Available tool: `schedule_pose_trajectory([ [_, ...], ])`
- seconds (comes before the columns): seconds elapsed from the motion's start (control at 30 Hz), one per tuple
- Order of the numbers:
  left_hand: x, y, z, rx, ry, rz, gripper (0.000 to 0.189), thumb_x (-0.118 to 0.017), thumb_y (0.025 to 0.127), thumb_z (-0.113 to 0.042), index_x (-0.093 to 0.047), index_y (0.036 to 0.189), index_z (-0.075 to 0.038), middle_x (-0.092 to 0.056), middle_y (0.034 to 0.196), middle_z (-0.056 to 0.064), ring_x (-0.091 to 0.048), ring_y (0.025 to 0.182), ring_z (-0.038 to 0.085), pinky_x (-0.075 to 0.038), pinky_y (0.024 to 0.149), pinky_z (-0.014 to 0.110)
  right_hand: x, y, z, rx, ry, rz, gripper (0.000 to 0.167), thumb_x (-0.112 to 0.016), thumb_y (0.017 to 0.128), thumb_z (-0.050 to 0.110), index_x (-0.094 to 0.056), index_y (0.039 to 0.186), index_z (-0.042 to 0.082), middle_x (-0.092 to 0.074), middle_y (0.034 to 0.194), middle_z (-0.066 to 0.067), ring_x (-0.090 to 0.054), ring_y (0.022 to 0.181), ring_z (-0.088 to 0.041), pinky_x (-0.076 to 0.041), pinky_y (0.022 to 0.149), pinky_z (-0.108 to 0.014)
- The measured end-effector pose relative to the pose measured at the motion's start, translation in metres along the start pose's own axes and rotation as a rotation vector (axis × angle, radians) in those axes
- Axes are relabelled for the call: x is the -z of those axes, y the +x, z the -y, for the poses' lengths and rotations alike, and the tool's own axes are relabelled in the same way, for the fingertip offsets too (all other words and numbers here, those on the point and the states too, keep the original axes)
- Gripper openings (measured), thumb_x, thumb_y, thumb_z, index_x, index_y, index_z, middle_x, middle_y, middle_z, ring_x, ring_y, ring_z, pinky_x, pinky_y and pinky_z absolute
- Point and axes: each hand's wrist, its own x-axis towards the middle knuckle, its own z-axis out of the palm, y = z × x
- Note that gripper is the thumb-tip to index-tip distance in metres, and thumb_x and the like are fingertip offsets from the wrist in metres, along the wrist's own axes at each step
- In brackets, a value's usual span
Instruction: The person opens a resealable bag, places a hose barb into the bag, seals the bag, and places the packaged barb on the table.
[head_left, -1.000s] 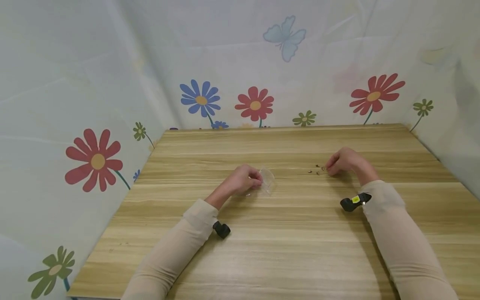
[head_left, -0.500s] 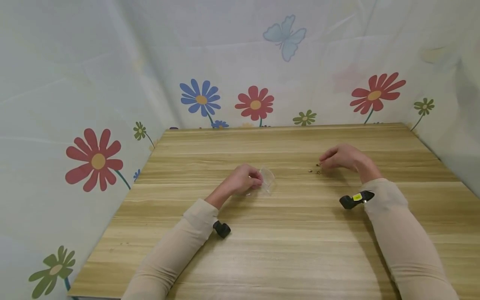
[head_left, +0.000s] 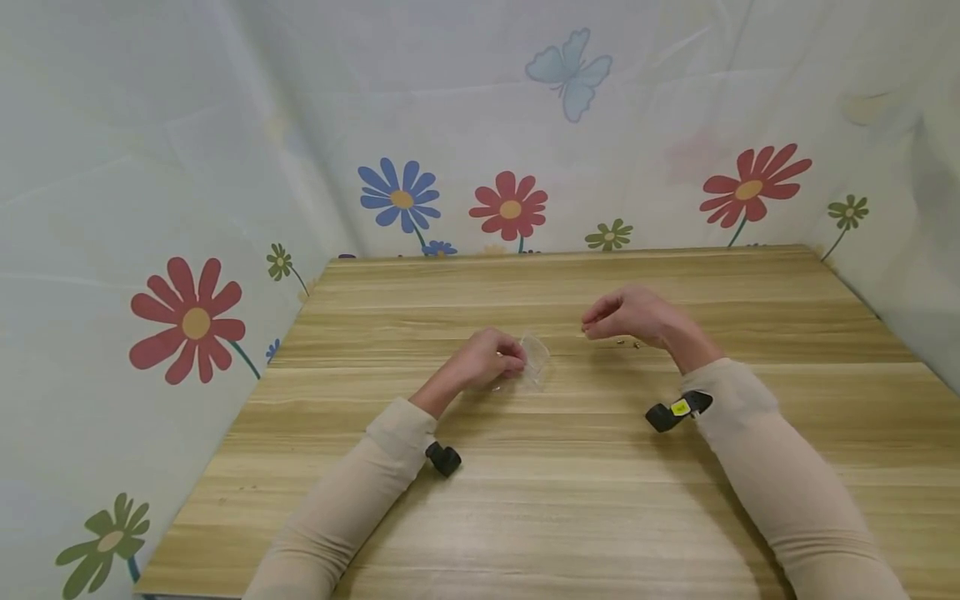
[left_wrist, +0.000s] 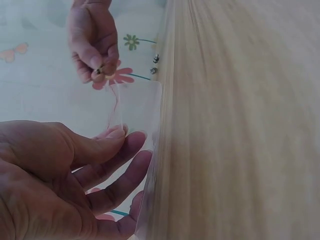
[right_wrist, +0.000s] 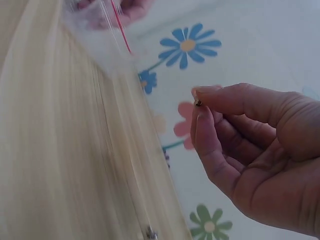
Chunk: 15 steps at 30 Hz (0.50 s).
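My left hand (head_left: 487,360) pinches a clear plastic zip bag (head_left: 536,360) near the middle of the table. A red line runs along the bag's mouth (right_wrist: 123,31), seen in the right wrist view. My right hand (head_left: 636,318) is raised over the table to the right of the bag. Between its thumb and fingertips it pinches a small dark metal piece, seemingly a screw (right_wrist: 199,103), mostly covered by the fingers. Below the right hand, two small metal screws (head_left: 636,344) lie on the wood; the left wrist view shows screws (left_wrist: 154,65) beyond the bag.
The wood-grain table (head_left: 525,500) reaches back to a pale curtain (head_left: 465,100) printed with flowers. A black wrist camera (head_left: 444,458) sits on the left sleeve, another black camera (head_left: 667,414) on the right.
My right hand has picked up from the group of screws, risen and moved left toward the bag. Fewer screws show on the table. My left hand has stayed still with the bag.
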Motion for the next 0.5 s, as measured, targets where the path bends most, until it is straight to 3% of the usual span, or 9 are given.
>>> schedule_pose_trajectory([
  [0.23, -0.001, 0.001, 0.000, -0.020, 0.003, 0.007, 0.008, -0.068, 0.095, -0.007, -0.071, 0.092, 0.000, -0.069, 0.081, 0.010, -0.063, 0.073, 0.020, -0.045, 0.062, 0.020, -0.027, 0.009, 0.012, 0.049, 0.051, 0.032, 0.032, -0.079, 0.085, 0.005, -0.070, 0.113, -0.007, -0.074, 0.102, -0.010, -0.066, 0.097, -0.021, -0.050, 0.092, -0.036],
  [0.5, -0.001, 0.002, -0.001, -0.008, -0.007, 0.014, 0.009, -0.067, 0.096, -0.007, -0.071, 0.092, 0.000, -0.071, 0.085, 0.009, -0.062, 0.072, 0.016, -0.047, 0.063, 0.021, -0.040, 0.016, 0.011, 0.087, 0.053, 0.037, 0.029, -0.080, 0.083, 0.004, -0.072, 0.109, -0.007, -0.074, 0.101, -0.011, -0.066, 0.094, -0.018, -0.051, 0.088, -0.032],
])
